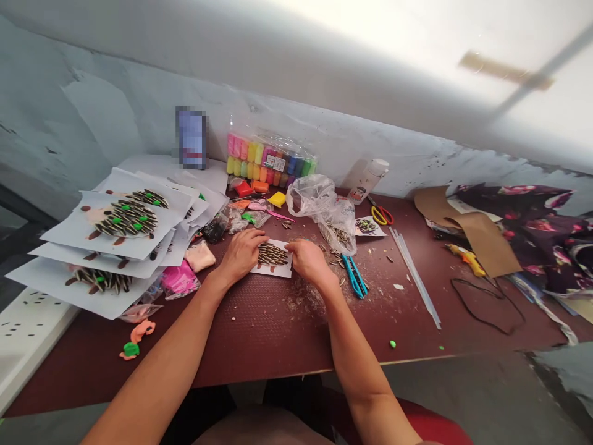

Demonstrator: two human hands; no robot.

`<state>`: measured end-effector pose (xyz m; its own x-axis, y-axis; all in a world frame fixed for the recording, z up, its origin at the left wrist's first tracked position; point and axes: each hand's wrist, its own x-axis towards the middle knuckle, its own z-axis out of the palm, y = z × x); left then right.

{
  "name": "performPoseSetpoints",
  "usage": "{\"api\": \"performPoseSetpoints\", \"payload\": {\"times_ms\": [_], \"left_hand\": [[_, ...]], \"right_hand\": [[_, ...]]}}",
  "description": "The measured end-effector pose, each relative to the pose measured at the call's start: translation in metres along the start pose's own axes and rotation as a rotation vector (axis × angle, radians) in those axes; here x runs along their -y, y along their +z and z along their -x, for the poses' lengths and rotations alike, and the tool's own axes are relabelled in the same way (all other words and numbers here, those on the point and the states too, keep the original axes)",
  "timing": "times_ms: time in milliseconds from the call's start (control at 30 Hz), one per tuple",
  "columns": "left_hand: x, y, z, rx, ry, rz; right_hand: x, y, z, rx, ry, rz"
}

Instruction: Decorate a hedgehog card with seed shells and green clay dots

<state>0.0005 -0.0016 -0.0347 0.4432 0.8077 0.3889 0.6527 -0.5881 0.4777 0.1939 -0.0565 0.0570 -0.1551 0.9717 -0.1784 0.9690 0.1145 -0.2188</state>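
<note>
A small white card [278, 270] lies on the dark red table, bearing rows of striped sunflower seeds [272, 254] and small brown feet along its lower edge. My left hand [241, 252] rests over the card's left side, fingers lying on it. At the right edge my right hand [309, 259] has its fingers pressed together close to the seeds; whatever they pinch is hidden. Right of that hand, a clear plastic bag [319, 201] holds loose sunflower seeds [340, 236]. A teal utility knife [354, 276] lies just below the bag.
Stacked hedgehog pictures [171, 232] stand at left beside bagged pink clay [180, 281]. Behind are a clay set [271, 162], a phone [192, 139] and a white bottle [369, 181]. Scissors [382, 215], glue sticks [417, 281] and a yellow glue gun [467, 258] lie rightward.
</note>
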Motion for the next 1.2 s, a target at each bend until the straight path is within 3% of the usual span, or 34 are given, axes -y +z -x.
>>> {"api": "performPoseSetpoints", "payload": {"times_ms": [367,833,1200], "left_hand": [[0.002,0.004,0.000,-0.035,-0.016,0.018],[0.002,0.004,-0.001,-0.042,-0.019,0.036],[0.008,-0.002,-0.002,-0.167,-0.057,0.135]], "right_hand": [[0.005,0.034,0.016,-0.142,0.035,-0.012],[0.007,0.034,0.017,-0.148,0.045,-0.025],[-0.001,0.034,0.013,-0.295,0.153,-0.133]]}}
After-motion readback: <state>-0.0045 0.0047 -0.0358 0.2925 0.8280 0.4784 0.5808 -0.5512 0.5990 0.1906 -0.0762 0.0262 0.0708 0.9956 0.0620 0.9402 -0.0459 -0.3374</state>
